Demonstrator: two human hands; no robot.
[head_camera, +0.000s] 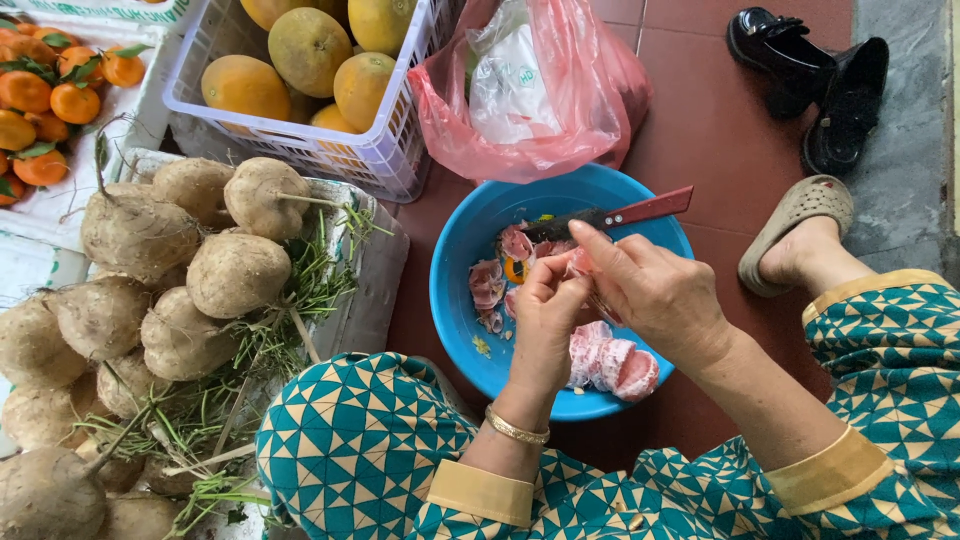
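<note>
Pomelo segment (578, 262), pink and peeled, sits pinched between both hands above the blue bowl (455, 265); most of it is hidden behind the fingers. Left hand (545, 320) clenches it from below. Right hand (655, 290) grips a red-handled knife (625, 214), blade partly hidden, thumb pressing the segment. More peeled pomelo flesh (612, 362) lies in the bowl beneath the wrists. Pink plastic bag (560, 90) rests just beyond the bowl.
</note>
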